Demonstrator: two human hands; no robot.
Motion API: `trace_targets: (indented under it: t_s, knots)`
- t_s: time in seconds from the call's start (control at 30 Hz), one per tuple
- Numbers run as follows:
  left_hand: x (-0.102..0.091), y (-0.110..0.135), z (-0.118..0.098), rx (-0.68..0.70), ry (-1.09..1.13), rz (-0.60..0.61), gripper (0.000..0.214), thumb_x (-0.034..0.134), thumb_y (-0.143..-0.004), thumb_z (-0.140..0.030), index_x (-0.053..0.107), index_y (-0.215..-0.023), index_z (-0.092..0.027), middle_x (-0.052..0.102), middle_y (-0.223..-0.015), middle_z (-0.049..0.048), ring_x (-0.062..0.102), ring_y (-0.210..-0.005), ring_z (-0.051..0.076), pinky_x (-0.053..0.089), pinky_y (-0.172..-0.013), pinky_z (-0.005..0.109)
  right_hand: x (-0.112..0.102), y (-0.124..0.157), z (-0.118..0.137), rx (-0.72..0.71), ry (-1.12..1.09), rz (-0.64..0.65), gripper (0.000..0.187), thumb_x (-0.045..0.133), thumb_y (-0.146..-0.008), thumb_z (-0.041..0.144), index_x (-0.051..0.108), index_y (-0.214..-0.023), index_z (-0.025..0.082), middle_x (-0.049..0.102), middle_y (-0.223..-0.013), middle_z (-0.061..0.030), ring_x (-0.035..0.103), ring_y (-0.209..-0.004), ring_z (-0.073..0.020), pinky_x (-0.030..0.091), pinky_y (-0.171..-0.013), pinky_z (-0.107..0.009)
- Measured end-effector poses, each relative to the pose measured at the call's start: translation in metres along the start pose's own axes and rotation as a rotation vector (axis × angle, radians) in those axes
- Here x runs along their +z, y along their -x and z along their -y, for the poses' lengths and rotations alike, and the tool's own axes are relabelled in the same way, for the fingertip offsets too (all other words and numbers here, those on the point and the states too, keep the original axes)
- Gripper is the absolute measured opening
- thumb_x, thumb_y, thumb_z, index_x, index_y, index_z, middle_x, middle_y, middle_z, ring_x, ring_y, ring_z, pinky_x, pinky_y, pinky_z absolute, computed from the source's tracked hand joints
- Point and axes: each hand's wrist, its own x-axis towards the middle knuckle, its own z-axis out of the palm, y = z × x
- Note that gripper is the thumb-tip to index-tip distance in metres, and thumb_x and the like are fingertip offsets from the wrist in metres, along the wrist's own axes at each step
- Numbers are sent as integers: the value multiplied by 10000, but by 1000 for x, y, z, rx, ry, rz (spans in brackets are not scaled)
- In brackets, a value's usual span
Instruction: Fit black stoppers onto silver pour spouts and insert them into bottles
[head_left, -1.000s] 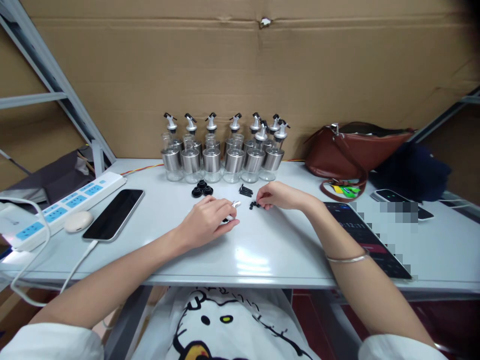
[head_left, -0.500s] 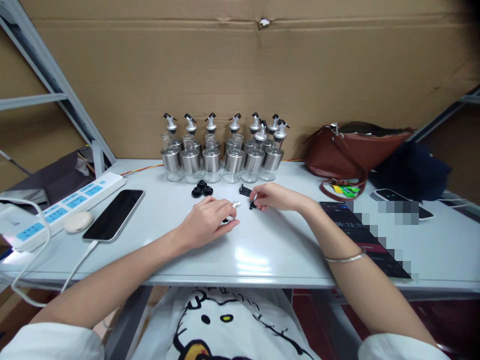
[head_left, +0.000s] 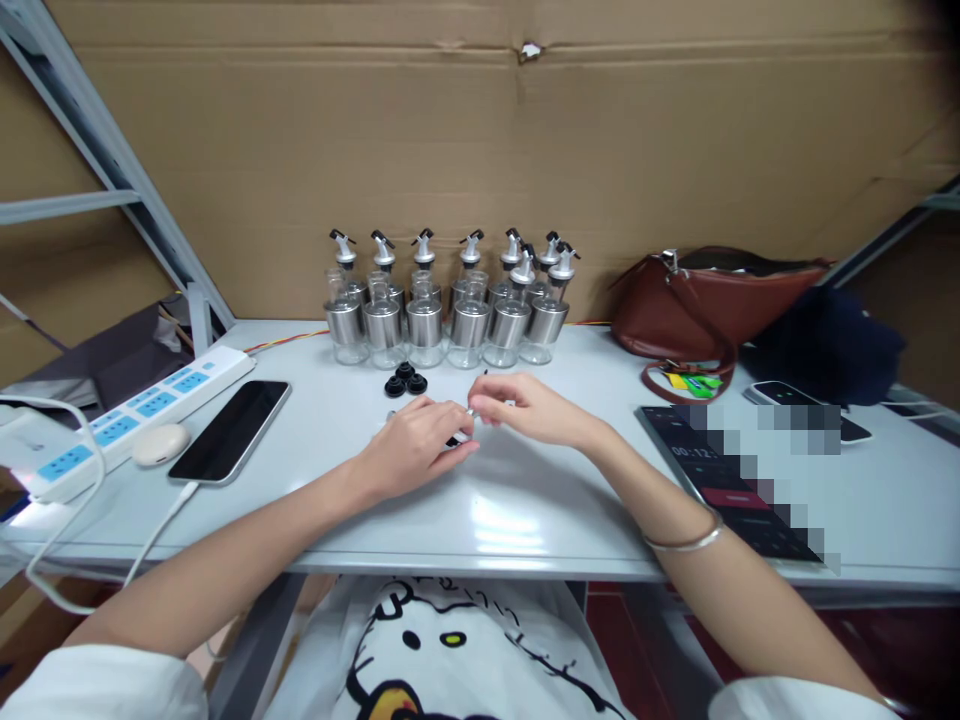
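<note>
On the near side of the bottles (head_left: 469,325), the left hand (head_left: 416,440) is curled around a small silver piece (head_left: 470,411), whose tip pokes out past the fingers. The right hand (head_left: 529,408) meets it there, also in front of the bottles, thumb and fingertips bent close at that tip; whether they pinch anything cannot be told. Between this hand and the bottles shows a black sliver (head_left: 485,373). Just before the bottles lie 3 black stoppers (head_left: 405,381). The bottles carry 8 spouts (head_left: 424,245); right of them sits a brown bag (head_left: 712,310).
</note>
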Motion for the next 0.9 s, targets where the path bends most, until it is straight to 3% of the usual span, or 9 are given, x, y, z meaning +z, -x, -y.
trace_targets:
  t_s: [0.23,0.4,0.6,0.73,0.9]
  knots:
    - [2,2,8,-132,68,-68,281,421,-936,-422,366,-1095,-197,620,-889,38,600,-719,147,462,-677,282,10,-1,8,-48,1,-88,416,310,-935,438,413,-618,188,434,-576,30,400,-544,-99,324,-578,-250]
    - [-6,-1,17,-120,-26,-91,279,495,-910,-404,416,-1053,-179,618,-859,18,572,-655,128,411,-706,304,12,-1,6,-11,-39,-128,445,255,-945,461,371,-603,200,417,-546,34,404,-529,-103,331,-600,-268]
    - [-3,-11,25,-160,28,-223,251,584,-865,-361,488,-1011,-180,627,-863,15,557,-703,126,411,-707,278,11,-3,1,25,-218,-190,345,283,-928,356,442,-672,187,455,-585,26,444,-559,-112,374,-638,-277]
    - [2,-20,26,-108,85,-279,221,590,-864,-330,503,-1000,-179,627,-944,50,563,-805,145,434,-727,279,9,-3,0,35,-306,-163,231,368,-875,278,483,-703,174,519,-639,6,499,-604,-120,402,-656,-277]
    - [-2,-24,32,-17,34,-268,221,451,-935,-357,498,-1047,-173,621,-943,69,559,-838,163,443,-747,295,7,-2,-2,-65,-361,-96,351,384,-918,411,472,-670,179,485,-590,21,466,-576,-110,371,-626,-274]
